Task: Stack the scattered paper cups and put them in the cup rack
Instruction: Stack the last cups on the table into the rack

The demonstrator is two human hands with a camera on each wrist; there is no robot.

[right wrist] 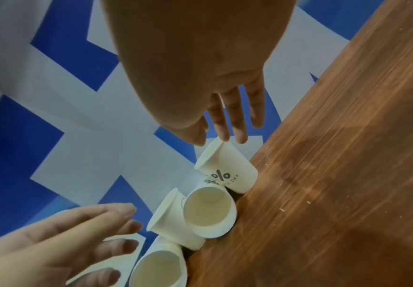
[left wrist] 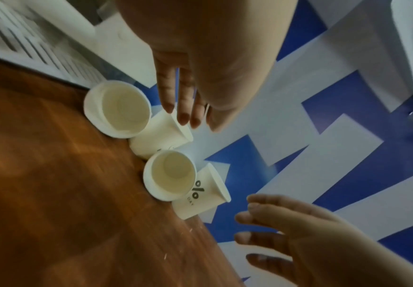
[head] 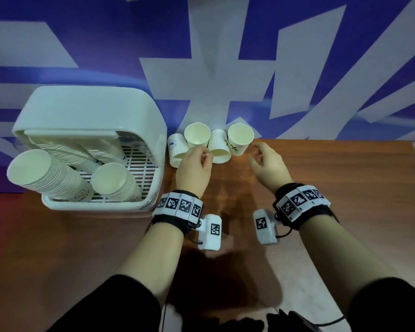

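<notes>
1. While 4 paper cups [head: 211,143] sit in a tight row at the counter [head: 321,188] back edge, right of the cup rack [head: 89,149], both hands hover at them.
2. 2 cups upright, 2 on their sides, neighbours touching.
3. Left hand [head: 194,167]: fingers relaxed, tips at the second cup's rim, gripping nothing.
4. Right hand [head: 267,167]: fingers spread, tips at the rightmost cup's rim, empty.
5. Rack already holds stacked cups.

Head camera looks steeply down over the bench [head: 321,188]; both wrist cameras sit close, facing forward along each palm, sharing the four paper cups [left wrist: 171,172] by the wall.
</notes>
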